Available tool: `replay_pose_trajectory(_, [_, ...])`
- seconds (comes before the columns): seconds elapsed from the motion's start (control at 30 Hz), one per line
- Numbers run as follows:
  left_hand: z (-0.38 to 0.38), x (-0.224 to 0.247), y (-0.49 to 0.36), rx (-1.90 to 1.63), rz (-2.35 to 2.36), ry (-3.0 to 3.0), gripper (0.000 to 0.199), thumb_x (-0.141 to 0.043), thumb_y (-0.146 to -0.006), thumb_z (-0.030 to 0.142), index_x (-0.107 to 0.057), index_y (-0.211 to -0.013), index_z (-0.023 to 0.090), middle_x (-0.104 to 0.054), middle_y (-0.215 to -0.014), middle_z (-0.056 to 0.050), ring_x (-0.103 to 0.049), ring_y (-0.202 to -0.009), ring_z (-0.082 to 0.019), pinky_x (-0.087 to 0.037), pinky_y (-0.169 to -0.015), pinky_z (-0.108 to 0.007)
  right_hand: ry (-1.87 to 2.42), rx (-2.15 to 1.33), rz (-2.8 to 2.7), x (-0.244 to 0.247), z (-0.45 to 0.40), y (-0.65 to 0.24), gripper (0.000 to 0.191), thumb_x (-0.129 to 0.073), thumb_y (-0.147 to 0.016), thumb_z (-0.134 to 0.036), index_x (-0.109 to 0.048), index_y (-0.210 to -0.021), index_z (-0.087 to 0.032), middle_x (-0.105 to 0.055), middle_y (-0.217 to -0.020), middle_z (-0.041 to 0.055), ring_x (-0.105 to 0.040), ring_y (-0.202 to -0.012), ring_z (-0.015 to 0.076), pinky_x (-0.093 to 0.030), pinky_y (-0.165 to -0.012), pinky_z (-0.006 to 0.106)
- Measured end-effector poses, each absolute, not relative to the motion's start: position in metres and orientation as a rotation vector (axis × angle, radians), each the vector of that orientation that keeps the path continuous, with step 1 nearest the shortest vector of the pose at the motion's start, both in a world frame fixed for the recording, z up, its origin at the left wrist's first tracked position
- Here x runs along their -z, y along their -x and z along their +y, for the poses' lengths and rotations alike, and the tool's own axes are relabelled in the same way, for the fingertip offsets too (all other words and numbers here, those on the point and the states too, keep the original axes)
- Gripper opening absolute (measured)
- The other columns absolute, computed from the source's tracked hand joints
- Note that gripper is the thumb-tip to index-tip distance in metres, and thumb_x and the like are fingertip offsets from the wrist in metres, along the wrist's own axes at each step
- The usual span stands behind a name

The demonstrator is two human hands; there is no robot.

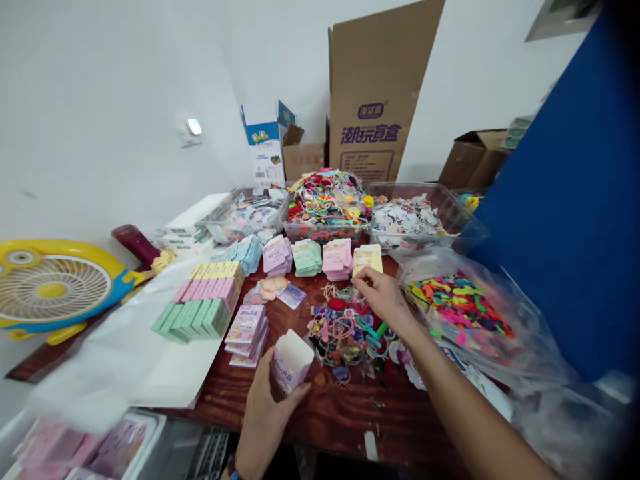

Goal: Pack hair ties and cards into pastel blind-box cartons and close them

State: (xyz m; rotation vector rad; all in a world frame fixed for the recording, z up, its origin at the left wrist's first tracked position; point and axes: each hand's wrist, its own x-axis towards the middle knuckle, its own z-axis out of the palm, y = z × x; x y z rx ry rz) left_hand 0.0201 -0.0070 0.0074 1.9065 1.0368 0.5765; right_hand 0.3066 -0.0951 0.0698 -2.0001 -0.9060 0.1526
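Head view: the left hand (265, 417) gripped an open pink-and-white cardboard box (293, 360); the right hand (381, 300) held its fingers pressed together above a tangled heap of multicoloured elastic hair ties (345, 333) on the brown wooden surface (345, 417). Risk: a snagged tie could drag the heap apart.

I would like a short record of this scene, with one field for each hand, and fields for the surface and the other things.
Left hand: holds an open pink-and-white carton
Right hand: above a hair-tie pile, nearest yellow flat cartons
Surface: wooden table
Also on table: pink flat cartons, green flat cartons
Behind: clear tub of hair ties
Right side: plastic bag of colourful pieces
Left side: yellow fan
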Motion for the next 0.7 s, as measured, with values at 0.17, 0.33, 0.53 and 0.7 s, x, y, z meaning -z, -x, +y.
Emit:
replay_pose_trajectory(0.17, [0.001, -0.007, -0.013, -0.516, 0.941, -1.878, 0.08, -0.074, -0.071, 0.049, -0.045, -0.137, 0.018, -0.054, -0.144, -0.016, -0.05, -0.136, -0.033, -0.041, -0.114, -0.051, 2.153, -0.256, -0.943, -0.062, -0.113, -0.286, 0.021, -0.054, -0.083, -0.036, -0.062, -0.071, -0.021, -0.061, -0.058, -0.0016, -0.053, -0.055, 0.0148, -0.033, -0.055, 0.024])
replay_pose_trajectory(0.33, [0.0, 0.001, -0.01, -0.526, 0.97, -1.847, 0.079, -0.075, -0.068, 0.049, -0.048, -0.133, 0.014, -0.057, -0.139, -0.018, -0.053, -0.132, -0.034, -0.039, -0.114, -0.052, 2.312, -0.388, -1.127, -0.065, -0.11, -0.278, 0.025, -0.053, -0.087, -0.034, -0.068, -0.073, -0.02, -0.062, -0.059, -0.0006, -0.057, -0.061, 0.0161, -0.033, -0.057, 0.025])
replay_pose_trajectory(0.53, [-0.006, 0.005, -0.004, -0.562, 1.012, -1.827, 0.077, -0.074, -0.07, 0.046, -0.048, -0.134, 0.013, -0.055, -0.14, -0.02, -0.051, -0.134, -0.035, -0.039, -0.114, -0.053, 2.37, -0.453, -1.385, -0.071, -0.02, -0.252, 0.023, -0.05, -0.093, -0.027, -0.073, -0.095, -0.023, -0.074, -0.1, 0.0029, -0.067, -0.097, 0.0192, -0.042, -0.082, 0.027])
replay_pose_trajectory(0.7, [0.002, 0.003, 0.007, -0.573, 0.983, -1.824, 0.079, -0.074, -0.073, 0.046, -0.043, -0.139, 0.015, -0.051, -0.145, -0.019, -0.048, -0.136, -0.033, -0.037, -0.116, -0.052, 2.648, -0.538, -1.107, -0.046, 0.056, -0.236, 0.049, -0.072, -0.081, -0.046, -0.064, -0.12, -0.016, -0.059, -0.131, 0.0207, -0.062, -0.116, 0.0369, -0.046, -0.091, 0.044])
